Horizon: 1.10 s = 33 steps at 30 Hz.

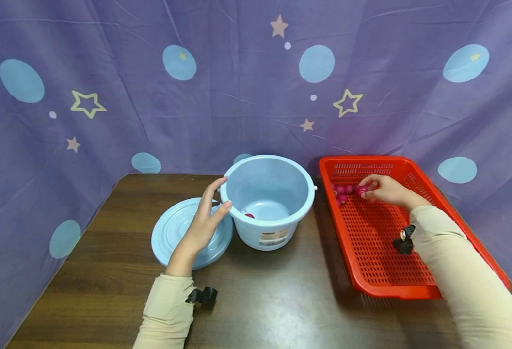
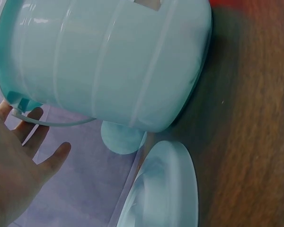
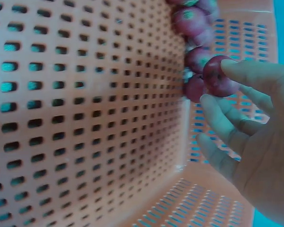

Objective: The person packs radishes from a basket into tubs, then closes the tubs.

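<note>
A light blue bucket (image 1: 266, 235) stands upright on the table. My left hand (image 1: 203, 225) is at its left rim, fingers spread and fairly straight; in the left wrist view the fingertips are beside the handle's (image 2: 61, 124) joint. One red piece (image 1: 249, 215) shows inside the bucket, mostly hidden by the front rim. On the right, my right hand (image 1: 384, 190) reaches into a red basket (image 1: 360, 271) and pinches a round red radish (image 3: 220, 80) between thumb and fingers. Several more radishes (image 3: 191, 21) lie together along the basket's wall beside it.
A light blue lid (image 1: 173, 228) lies on the table left of the bucket, partly behind my left forearm. The brown wooden table (image 1: 256, 300) runs back to a purple curtain (image 1: 238, 97) printed with stars and dots. Slotted walls surround the basket's floor.
</note>
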{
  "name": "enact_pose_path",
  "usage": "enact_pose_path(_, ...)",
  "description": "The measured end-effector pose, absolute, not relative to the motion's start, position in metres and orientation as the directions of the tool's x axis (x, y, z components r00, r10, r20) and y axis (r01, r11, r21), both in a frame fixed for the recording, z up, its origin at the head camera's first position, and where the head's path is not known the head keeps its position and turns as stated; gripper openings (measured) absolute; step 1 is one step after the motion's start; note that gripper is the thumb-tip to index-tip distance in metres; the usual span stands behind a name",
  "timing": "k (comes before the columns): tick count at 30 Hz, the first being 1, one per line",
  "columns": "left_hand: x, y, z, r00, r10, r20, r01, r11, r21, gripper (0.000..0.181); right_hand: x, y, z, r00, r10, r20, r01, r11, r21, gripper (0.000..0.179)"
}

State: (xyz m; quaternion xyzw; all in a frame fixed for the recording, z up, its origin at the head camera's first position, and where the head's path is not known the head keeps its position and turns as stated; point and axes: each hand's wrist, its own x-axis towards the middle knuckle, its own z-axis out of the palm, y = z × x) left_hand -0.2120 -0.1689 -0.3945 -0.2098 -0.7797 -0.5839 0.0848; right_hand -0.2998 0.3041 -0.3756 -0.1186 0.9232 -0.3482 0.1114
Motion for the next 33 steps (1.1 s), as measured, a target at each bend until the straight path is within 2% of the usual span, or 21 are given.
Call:
enact_pose_path(15,-0.21,-0.168,-0.394,-0.906,0.221,0.362,0.408,0.224,0.885,0.057,-0.276,0.294,-0.335,-0.95,-0.31,-0.047,-0.223,0.772,-0.595,0.032)
enact_pose_path(27,-0.211,-0.168,-0.394,-0.903,0.224,0.367,0.414,0.224,0.882,0.057,-0.252,0.269,-0.314,-0.92,-0.358,0.159,-0.38,0.715,-0.587,0.027)
enact_pose_path(33,-0.211,-0.168,-0.394,-0.903,0.223,0.366,0.413,0.221,0.884,0.057,-0.244,0.252,-0.305,-0.906,-0.368,0.208,-0.416,0.683,-0.601,0.029)
